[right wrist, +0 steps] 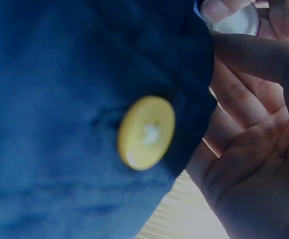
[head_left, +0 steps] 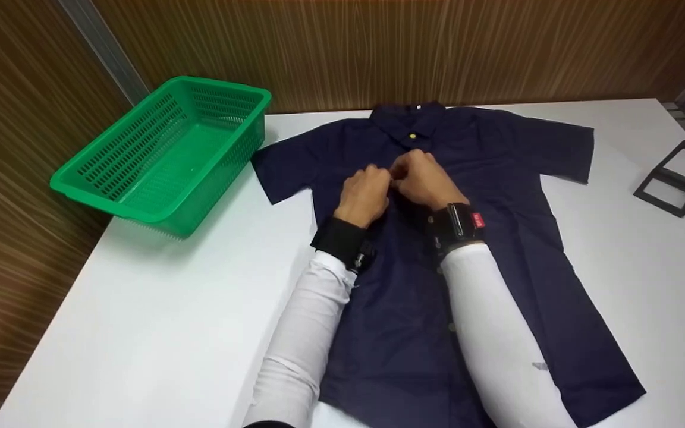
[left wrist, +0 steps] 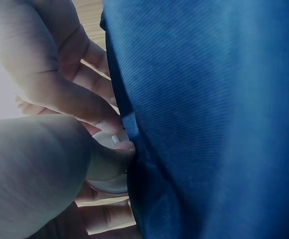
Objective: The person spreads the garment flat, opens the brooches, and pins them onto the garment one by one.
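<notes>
A dark blue short-sleeved shirt (head_left: 497, 196) lies spread on the white table, collar at the far side. My left hand (head_left: 365, 193) and right hand (head_left: 429, 178) meet at its front, just below the collar, fingertips together. A pale button (left wrist: 107, 186) shows between the fingers at the cloth's edge in the left wrist view. Both hands pinch the shirt front there; which fingertips bear on the button is partly hidden. The right wrist view has a yellow button (right wrist: 146, 132) on the cloth, beside the right hand. Another button (head_left: 412, 136) sits at the collar.
A green plastic basket (head_left: 223, 169) stands at the table's back left, left of the shirt's sleeve. At the right edge is a black folding frame-like stand (head_left: 666, 178). A wood-grain panel (head_left: 378, 53) rises behind the white table (head_left: 158, 309).
</notes>
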The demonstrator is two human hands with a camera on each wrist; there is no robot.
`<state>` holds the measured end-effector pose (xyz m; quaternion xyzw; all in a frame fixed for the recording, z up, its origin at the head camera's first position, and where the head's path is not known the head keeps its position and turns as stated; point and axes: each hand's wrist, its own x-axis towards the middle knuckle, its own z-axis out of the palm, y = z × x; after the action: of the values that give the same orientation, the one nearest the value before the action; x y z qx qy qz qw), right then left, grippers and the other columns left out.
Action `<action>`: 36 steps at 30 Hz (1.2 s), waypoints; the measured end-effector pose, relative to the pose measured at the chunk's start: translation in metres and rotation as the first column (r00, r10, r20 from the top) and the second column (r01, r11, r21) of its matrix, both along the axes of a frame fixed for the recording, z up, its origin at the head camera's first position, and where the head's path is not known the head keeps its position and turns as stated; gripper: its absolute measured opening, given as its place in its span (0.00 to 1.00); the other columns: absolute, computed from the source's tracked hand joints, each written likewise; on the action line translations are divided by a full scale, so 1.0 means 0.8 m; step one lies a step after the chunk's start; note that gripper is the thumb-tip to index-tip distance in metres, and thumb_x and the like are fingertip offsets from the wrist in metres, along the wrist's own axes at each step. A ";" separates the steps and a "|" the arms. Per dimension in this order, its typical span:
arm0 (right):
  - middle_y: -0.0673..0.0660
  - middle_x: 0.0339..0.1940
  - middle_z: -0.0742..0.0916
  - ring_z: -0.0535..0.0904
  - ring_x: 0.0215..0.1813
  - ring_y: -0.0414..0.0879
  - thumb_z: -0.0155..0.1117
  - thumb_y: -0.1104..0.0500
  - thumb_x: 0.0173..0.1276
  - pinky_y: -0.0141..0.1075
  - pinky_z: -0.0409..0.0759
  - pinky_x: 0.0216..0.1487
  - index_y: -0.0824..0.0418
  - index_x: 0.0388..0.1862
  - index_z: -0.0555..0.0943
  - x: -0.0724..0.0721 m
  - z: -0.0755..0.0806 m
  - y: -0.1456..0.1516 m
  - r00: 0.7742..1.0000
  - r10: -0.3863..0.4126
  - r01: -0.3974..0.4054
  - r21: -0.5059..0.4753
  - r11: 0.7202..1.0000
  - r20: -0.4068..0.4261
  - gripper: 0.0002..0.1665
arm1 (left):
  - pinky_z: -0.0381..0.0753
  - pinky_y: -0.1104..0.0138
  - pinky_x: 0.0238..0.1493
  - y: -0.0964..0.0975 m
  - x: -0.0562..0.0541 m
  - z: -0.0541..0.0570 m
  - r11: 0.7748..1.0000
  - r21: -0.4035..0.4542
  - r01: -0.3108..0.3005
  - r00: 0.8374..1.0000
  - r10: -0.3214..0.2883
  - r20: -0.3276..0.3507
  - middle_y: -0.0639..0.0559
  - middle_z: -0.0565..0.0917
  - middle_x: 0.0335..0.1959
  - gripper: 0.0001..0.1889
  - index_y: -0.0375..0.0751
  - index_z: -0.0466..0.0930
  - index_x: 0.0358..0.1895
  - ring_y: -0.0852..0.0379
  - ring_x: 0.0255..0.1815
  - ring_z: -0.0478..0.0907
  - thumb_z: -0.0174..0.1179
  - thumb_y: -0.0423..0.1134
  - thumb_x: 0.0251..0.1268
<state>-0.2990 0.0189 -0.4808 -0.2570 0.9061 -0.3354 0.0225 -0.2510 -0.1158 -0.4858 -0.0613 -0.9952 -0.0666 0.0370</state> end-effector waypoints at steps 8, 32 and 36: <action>0.63 0.41 0.92 0.86 0.47 0.56 0.66 0.67 0.63 0.51 0.81 0.55 0.66 0.40 0.89 0.000 0.001 0.000 1.000 0.004 -0.004 0.009 1.000 -0.005 0.09 | 0.88 0.50 0.49 -0.001 0.002 0.000 1.000 -0.022 0.012 1.000 -0.012 -0.023 0.39 0.87 0.51 0.11 0.37 0.85 0.52 0.40 0.51 0.87 0.60 0.34 0.72; 0.62 0.40 0.92 0.86 0.45 0.54 0.68 0.66 0.64 0.49 0.82 0.52 0.65 0.39 0.89 0.002 0.001 0.000 1.000 0.003 -0.003 0.010 1.000 0.003 0.07 | 0.87 0.49 0.51 0.001 0.000 0.001 1.000 0.002 -0.012 1.000 0.012 0.006 0.40 0.87 0.52 0.11 0.39 0.86 0.52 0.40 0.53 0.86 0.62 0.36 0.71; 0.63 0.40 0.92 0.85 0.44 0.54 0.67 0.66 0.65 0.49 0.82 0.51 0.66 0.40 0.89 0.002 0.001 0.000 1.000 0.011 -0.011 0.012 1.000 0.002 0.07 | 0.87 0.49 0.51 0.001 0.001 0.001 1.000 0.001 -0.013 1.000 0.013 -0.001 0.40 0.87 0.52 0.11 0.39 0.86 0.51 0.40 0.52 0.87 0.63 0.36 0.70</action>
<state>-0.2975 0.0187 -0.4798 -0.2616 0.9066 -0.3301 0.0270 -0.2503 -0.1147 -0.4851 -0.0548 -0.9955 -0.0668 0.0379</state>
